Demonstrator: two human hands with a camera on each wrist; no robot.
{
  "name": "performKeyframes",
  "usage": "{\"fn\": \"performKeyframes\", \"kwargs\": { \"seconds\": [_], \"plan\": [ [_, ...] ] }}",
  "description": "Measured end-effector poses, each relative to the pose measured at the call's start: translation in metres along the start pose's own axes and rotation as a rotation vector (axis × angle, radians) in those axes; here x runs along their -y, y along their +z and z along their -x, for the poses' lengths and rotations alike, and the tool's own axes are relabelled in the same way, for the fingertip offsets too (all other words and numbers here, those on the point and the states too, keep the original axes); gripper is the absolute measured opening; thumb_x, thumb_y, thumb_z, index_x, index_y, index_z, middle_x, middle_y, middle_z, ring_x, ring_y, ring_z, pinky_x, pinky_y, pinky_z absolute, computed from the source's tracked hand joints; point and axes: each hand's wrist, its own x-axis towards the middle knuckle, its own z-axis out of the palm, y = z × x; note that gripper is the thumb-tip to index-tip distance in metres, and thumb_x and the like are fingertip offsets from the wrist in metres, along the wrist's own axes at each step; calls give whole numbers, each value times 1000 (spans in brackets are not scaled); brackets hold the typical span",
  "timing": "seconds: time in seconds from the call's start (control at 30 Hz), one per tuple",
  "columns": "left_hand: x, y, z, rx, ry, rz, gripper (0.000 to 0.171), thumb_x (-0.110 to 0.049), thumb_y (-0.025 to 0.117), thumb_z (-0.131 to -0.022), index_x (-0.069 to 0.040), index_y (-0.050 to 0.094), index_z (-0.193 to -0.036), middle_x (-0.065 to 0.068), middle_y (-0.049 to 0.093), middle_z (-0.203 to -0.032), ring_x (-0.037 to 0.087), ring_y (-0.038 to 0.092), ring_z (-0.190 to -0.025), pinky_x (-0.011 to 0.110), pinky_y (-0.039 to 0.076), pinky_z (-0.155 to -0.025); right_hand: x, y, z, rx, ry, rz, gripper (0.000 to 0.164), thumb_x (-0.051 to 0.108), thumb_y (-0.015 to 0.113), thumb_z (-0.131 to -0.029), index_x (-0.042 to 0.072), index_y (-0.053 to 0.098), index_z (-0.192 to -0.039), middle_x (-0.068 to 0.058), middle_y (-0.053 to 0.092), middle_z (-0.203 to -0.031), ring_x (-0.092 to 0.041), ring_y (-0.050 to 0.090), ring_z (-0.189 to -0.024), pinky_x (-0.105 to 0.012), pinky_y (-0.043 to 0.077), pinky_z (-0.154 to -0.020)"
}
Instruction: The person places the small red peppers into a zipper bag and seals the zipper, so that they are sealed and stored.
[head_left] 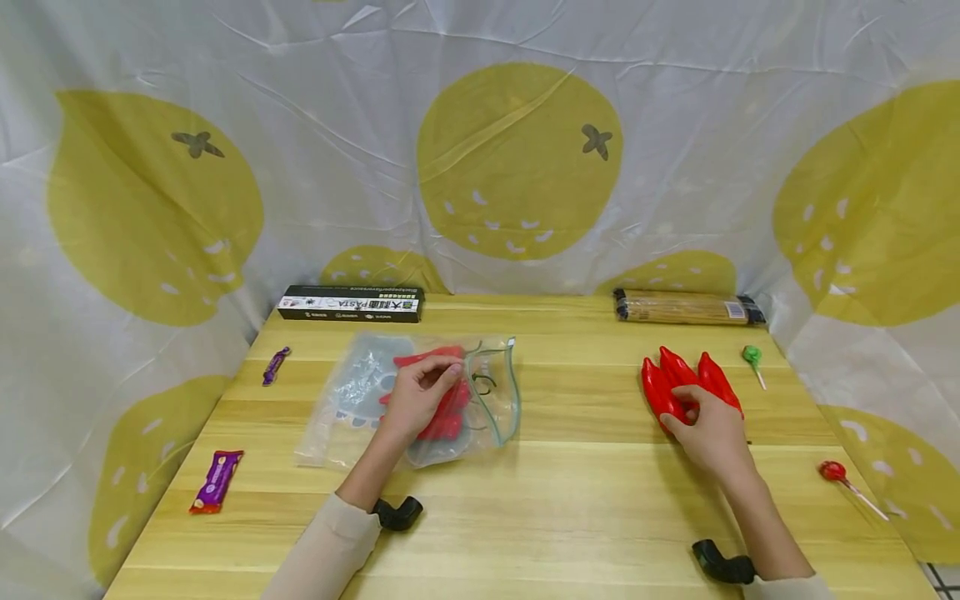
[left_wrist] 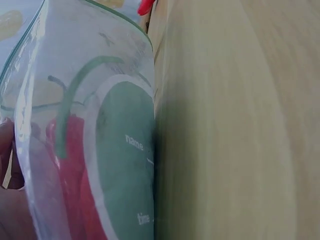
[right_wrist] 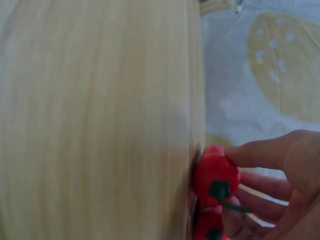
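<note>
A clear zip bag with a green zip edge lies on the table with several red chili peppers inside; their green stems point to its open side. My left hand is over the bag, thumb and forefinger together, pinching its upper film. In the left wrist view the film of the bag stands raised beside the fingers. On the right, my right hand grips the stem end of the leftmost loose red chili pepper. Other loose peppers lie beside it, partly covered by the hand.
A black pasta box stands at the back left, a pack of spaghetti at the back right. Purple wrapped sweets lie along the left side. A green lollipop and a red lollipop lie on the right.
</note>
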Motion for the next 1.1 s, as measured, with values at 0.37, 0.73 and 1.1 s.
{"fn": "performKeyframes", "kwargs": {
  "seconds": [0.37, 0.73, 1.1],
  "plan": [
    [2, 5, 1, 5, 23, 36, 20, -17, 68, -92, -1, 71, -105, 3, 69, -99, 7, 63, -91, 18, 53, -83, 6, 9, -3, 165, -66, -15, 60, 26, 81, -78, 4, 55, -128, -17, 64, -117, -29, 59, -95, -44, 51, -77],
    [26, 6, -7, 31, -2, 38, 20, -19, 68, -92, -6, 71, -107, 7, 68, -104, 10, 63, -93, 18, 54, -84, 14, 8, -7, 113, -104, -219, 48, 38, 74, -86, 10, 57, -121, -14, 66, -118, -27, 67, -96, -39, 58, -82],
    [25, 5, -9, 18, 20, 8, 26, -32, 69, -91, -9, 68, -104, 5, 66, -100, 17, 62, -95, 19, 53, -86, 68, 30, -18, 244, -75, -648, 47, 26, 74, -87, 11, 55, -127, -13, 55, -129, -27, 66, -106, -23, 57, -82]
  ]
}}
